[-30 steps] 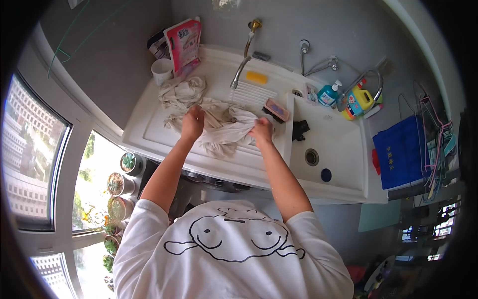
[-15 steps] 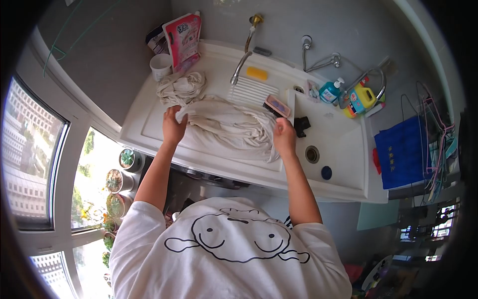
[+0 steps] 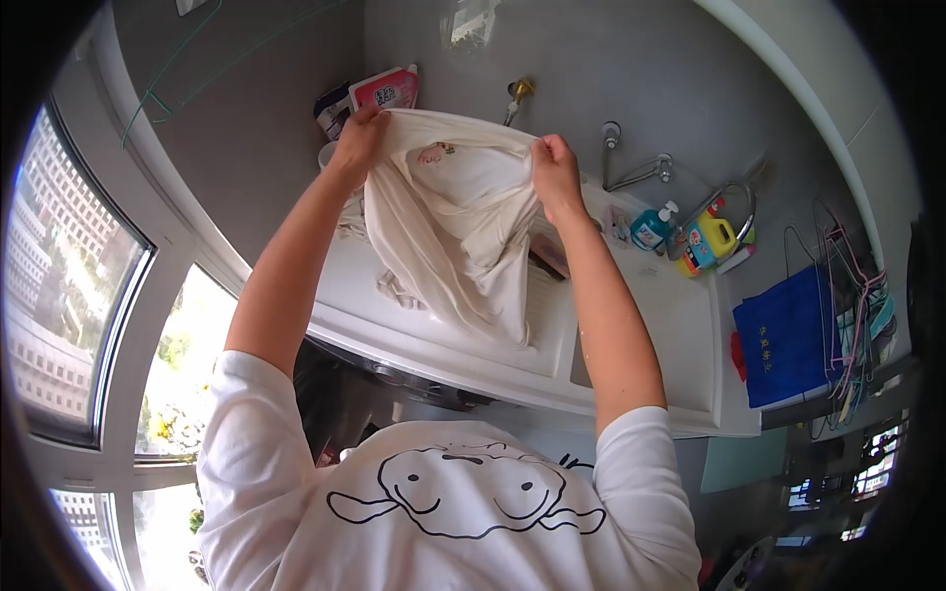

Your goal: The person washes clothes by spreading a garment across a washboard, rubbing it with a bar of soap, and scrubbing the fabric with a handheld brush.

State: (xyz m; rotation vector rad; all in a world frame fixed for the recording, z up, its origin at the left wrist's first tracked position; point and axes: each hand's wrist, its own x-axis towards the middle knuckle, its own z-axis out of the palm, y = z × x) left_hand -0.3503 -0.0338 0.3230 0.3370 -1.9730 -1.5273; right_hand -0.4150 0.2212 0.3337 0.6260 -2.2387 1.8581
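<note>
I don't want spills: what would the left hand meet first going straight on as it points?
Probably the pink pouch, just beyond the left hand, though depth is unclear.

The left hand (image 3: 363,145) and right hand (image 3: 557,179) each grip an upper corner of an off-white cloth (image 3: 443,266), spread above the white counter (image 3: 340,281). A small coloured print (image 3: 434,154) shows within its folds. Contact between hem and counter is indeterminable. A teal pump bottle (image 3: 650,231) stands beside a yellow jug (image 3: 707,243). A pink pouch (image 3: 394,84) stands beyond the left hand.
</note>
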